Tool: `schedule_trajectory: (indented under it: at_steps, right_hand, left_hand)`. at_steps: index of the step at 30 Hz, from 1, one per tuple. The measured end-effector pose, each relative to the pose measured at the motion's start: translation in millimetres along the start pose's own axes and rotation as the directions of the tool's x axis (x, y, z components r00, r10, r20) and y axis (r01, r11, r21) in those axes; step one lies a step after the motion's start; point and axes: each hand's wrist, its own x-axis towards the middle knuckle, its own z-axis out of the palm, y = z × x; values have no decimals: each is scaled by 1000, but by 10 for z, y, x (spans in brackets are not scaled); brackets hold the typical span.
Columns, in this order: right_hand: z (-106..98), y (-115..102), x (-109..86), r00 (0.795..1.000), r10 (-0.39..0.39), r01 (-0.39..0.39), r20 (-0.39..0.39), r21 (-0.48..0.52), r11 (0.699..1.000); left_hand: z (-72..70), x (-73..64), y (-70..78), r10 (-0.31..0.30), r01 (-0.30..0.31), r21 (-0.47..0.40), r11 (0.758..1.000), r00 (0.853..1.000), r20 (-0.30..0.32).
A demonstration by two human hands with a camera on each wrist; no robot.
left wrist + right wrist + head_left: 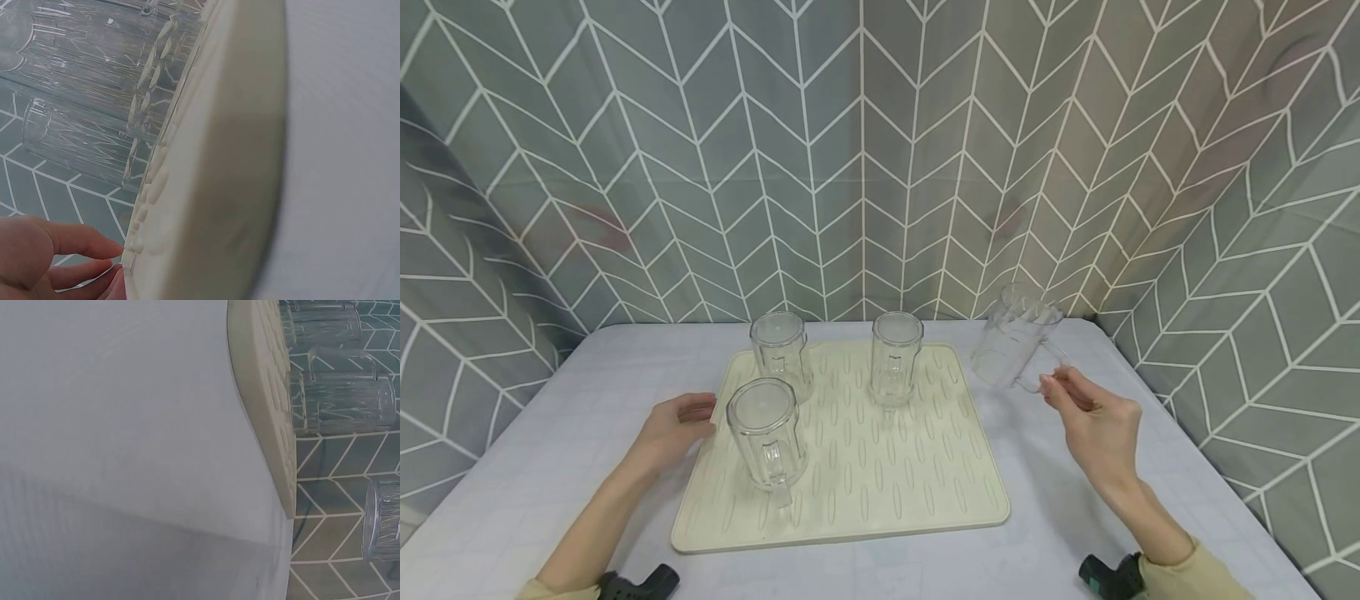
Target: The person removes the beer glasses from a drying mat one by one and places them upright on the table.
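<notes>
The right hand (1097,425) pinches the handle of a clear, cylindrical glass mug (1002,346), tilted just beyond the right edge of a cream, rectangular ridged mat (887,492) and apparently raised above the white-covered table (1037,525). The mug should be stiff, slippery and breakable, with some weight; a fuller grip round the handle would curb swinging. The left hand (673,429) touches the mat's left edge, fingers loosely bent. Three upright clear glass mugs (767,442) occupy its left and far parts, leaving most room near right.
</notes>
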Motion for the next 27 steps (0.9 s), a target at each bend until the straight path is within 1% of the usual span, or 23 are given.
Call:
schedule_trajectory:
  at_steps: [9, 17, 22, 27]
  right_hand:
    - [-40, 88, 24, 999, 41, -41, -14, -38, 998]
    - [-72, 181, 46, 999, 40, -42, -31, -68, 997]
    - [-91, 243, 56, 998, 53, -56, -46, -59, 997]
    - [-125, 279, 76, 994, 87, -90, -59, -51, 995]
  left_hand:
    - [-3, 4, -5, -8, 8, 0, 1000, 1000, 0]
    - [1, 3, -4, -9, 9, 5, 1000, 1000, -3]
    - [0, -2, -5, -7, 7, 6, 1000, 1000, -2]
    - [-1, -2, 0, 2, -2, 2, 1000, 1000, -1]
